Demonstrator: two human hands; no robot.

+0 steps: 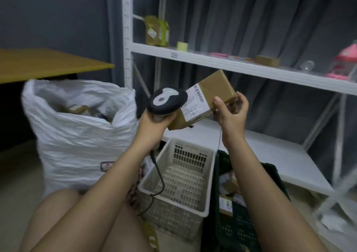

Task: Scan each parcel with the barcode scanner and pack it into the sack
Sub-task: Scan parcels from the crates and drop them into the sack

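Note:
My left hand [154, 121] grips the handle of a dark barcode scanner [167, 100], whose head sits close against a brown cardboard parcel [214, 86]. My right hand [230, 111] holds the parcel by its right end, tilted, with its white barcode label [195, 102] facing up toward the scanner. A big white woven sack [77, 136] stands open at the left with parcels showing inside its mouth. The scanner's cable [159, 174] hangs down below my left wrist.
A white plastic basket [185, 176] sits below my hands, with a dark green crate [237, 228] holding more parcels to its right. White metal shelves [241, 64] behind carry boxes and small items. A wooden tabletop [48, 62] is at the left.

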